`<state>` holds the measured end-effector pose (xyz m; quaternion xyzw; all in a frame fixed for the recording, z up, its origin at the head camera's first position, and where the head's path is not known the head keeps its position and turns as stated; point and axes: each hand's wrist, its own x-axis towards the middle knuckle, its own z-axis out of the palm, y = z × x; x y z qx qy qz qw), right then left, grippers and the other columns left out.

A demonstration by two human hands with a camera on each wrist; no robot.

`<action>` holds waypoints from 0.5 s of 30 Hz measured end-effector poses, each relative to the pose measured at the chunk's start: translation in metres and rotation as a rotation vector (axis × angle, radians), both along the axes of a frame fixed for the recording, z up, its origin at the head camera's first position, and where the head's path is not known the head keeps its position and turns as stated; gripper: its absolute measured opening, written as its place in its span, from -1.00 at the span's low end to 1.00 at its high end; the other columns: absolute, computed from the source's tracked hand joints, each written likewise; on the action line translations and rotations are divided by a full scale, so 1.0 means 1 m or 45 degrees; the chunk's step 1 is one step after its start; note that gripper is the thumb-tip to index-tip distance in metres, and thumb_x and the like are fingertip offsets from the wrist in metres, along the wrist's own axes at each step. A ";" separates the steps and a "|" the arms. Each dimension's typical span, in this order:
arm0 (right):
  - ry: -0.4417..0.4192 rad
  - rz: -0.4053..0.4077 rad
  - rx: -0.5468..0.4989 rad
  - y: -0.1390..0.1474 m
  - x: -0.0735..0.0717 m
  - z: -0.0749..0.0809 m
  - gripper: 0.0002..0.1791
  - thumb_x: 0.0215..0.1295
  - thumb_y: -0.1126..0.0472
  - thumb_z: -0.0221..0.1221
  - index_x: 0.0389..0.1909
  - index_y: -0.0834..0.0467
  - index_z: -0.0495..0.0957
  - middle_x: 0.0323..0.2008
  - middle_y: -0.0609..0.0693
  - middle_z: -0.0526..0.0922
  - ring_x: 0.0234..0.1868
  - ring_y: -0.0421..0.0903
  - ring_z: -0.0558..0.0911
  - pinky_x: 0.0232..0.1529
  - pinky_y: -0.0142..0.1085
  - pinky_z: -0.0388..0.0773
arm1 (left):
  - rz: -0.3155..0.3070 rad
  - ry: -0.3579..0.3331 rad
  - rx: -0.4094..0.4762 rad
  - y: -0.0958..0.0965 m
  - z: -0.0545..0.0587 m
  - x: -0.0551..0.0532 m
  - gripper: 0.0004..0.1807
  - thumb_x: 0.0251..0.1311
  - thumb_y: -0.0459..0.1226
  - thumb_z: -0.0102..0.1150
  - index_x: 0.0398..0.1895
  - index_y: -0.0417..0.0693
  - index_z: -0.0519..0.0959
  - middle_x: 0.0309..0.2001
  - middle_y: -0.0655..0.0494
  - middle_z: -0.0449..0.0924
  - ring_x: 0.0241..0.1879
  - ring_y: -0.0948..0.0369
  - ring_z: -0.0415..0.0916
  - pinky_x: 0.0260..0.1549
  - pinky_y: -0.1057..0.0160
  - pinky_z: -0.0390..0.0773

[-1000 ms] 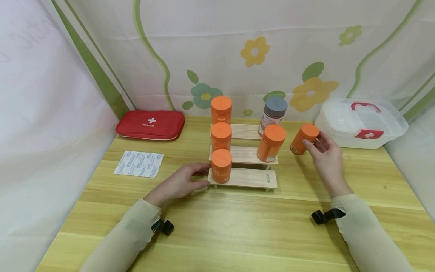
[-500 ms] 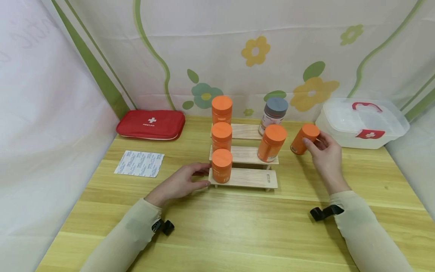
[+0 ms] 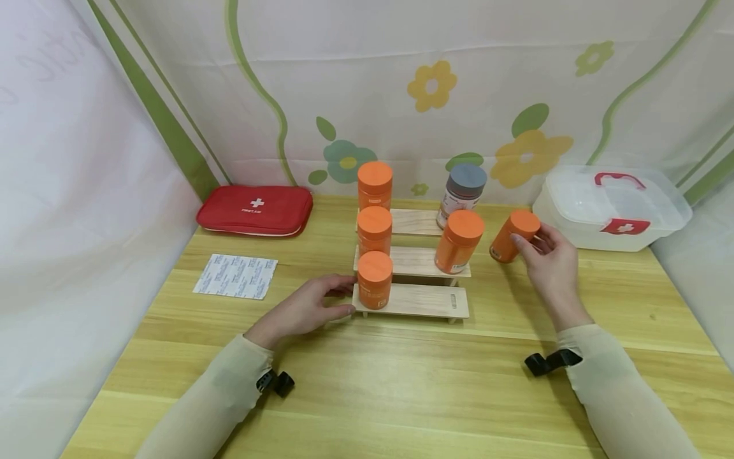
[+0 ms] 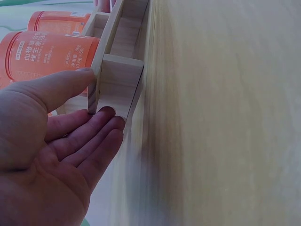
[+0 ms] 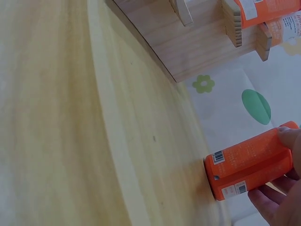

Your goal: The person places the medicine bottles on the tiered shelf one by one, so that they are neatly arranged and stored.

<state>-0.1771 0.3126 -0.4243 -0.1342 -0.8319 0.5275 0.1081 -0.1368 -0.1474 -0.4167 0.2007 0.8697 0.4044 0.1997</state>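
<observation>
My right hand (image 3: 552,262) grips an orange supplement jar (image 3: 507,238) to the right of a three-tier wooden rack (image 3: 424,301). The jar's base is at the tabletop; whether it touches is unclear. At the rack's lowest tier, my left hand (image 3: 306,305) holds the left end, its thumb near the top board's edge and fingertips against the side panel (image 4: 120,87). Orange-lidded jars stand on the left of each tier: front (image 3: 374,284), middle (image 3: 374,233), back (image 3: 375,185). Another orange jar (image 3: 459,242) occupies the middle tier's right, and a grey-lidded jar (image 3: 460,196) the top tier's right.
Back left lies a red first-aid pouch (image 3: 254,211), with a white blister sheet (image 3: 236,276) in front of it. A translucent first-aid box (image 3: 608,207) with a red handle stands at back right, just behind the right hand. A patterned cloth (image 3: 367,83) borders the wooden table (image 3: 413,389).
Almost nothing differs: both hands stay where they were, the right still gripping its jar and the left still at the rack. The view has shifted very slightly.
</observation>
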 end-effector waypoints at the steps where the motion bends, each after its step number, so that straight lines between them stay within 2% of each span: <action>1: 0.005 -0.002 0.005 0.000 0.001 0.000 -0.22 0.53 -0.02 0.30 0.64 0.15 0.31 0.55 0.21 0.46 0.42 -0.09 0.58 0.13 -0.72 0.55 | 0.000 0.001 0.000 0.000 0.000 0.000 -0.32 0.46 -0.15 0.39 0.57 -0.09 0.44 0.40 0.03 0.62 0.41 0.03 0.55 0.51 -0.12 0.48; 10: 0.070 -0.017 0.033 0.000 0.013 0.009 -0.26 0.52 0.04 0.32 0.62 0.16 0.35 0.53 0.22 0.50 0.37 -0.19 0.62 0.14 -0.71 0.55 | 0.006 -0.005 -0.003 0.000 0.000 0.000 -0.32 0.46 -0.14 0.39 0.57 -0.08 0.44 0.39 0.04 0.62 0.40 0.03 0.55 0.50 -0.11 0.49; 15: 0.143 -0.021 0.051 -0.003 0.025 0.015 -0.30 0.51 0.08 0.35 0.57 0.16 0.41 0.47 0.20 0.56 0.26 -0.35 0.64 0.14 -0.70 0.56 | 0.009 -0.010 -0.007 0.000 0.001 0.001 -0.32 0.47 -0.13 0.38 0.57 -0.08 0.44 0.40 0.04 0.62 0.41 0.02 0.55 0.51 -0.13 0.48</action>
